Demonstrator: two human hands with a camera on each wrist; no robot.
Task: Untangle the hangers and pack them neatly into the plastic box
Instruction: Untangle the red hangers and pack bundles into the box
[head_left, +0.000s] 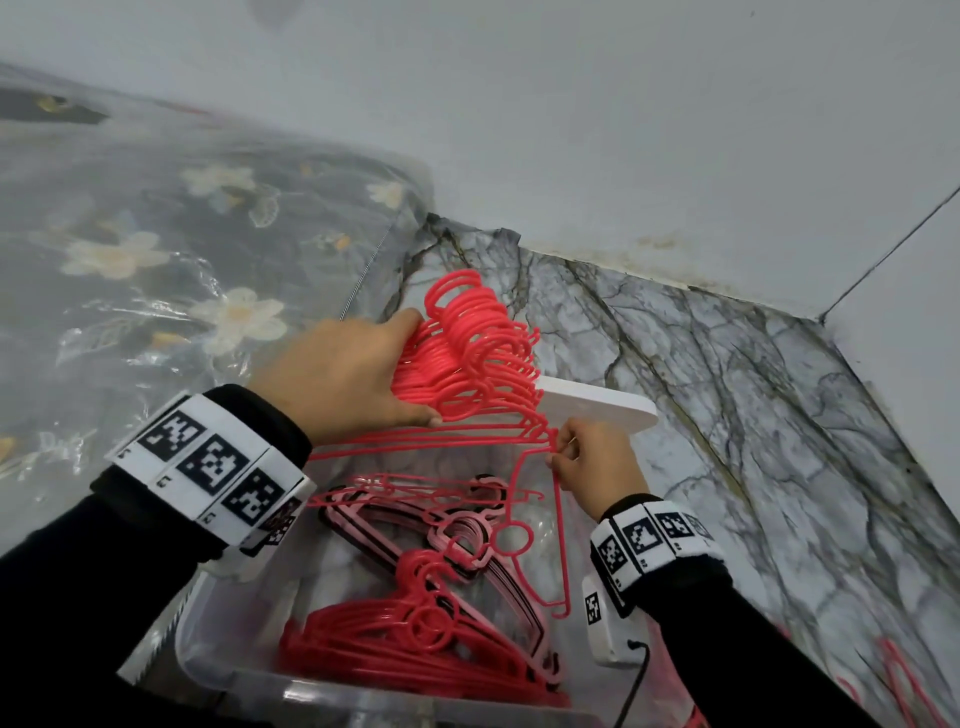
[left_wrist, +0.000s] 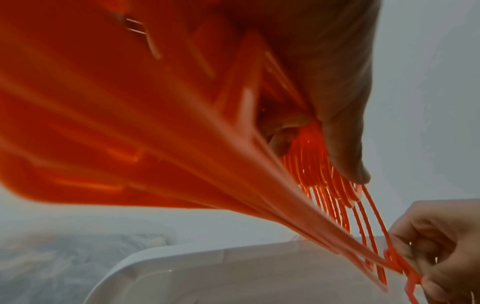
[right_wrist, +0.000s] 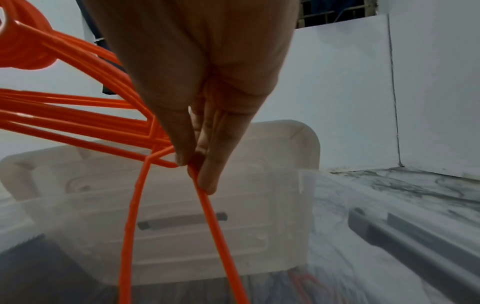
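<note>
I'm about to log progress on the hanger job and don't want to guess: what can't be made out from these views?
- How many hangers the left hand grips: the bunch of hangers overlaps in the head view and blurs in the left wrist view.
- Left fingers under the bunch: hidden by hangers.
- Near end of the plastic box: cut by the head view's bottom edge.
- Hangers on the floor: cropped at the frame corner.

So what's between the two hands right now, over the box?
In the head view, only hanger bars: the left hand grips the red hanger bundle, whose thin bars run to the right hand, which pinches one hanger's corner above the plastic box.
</note>
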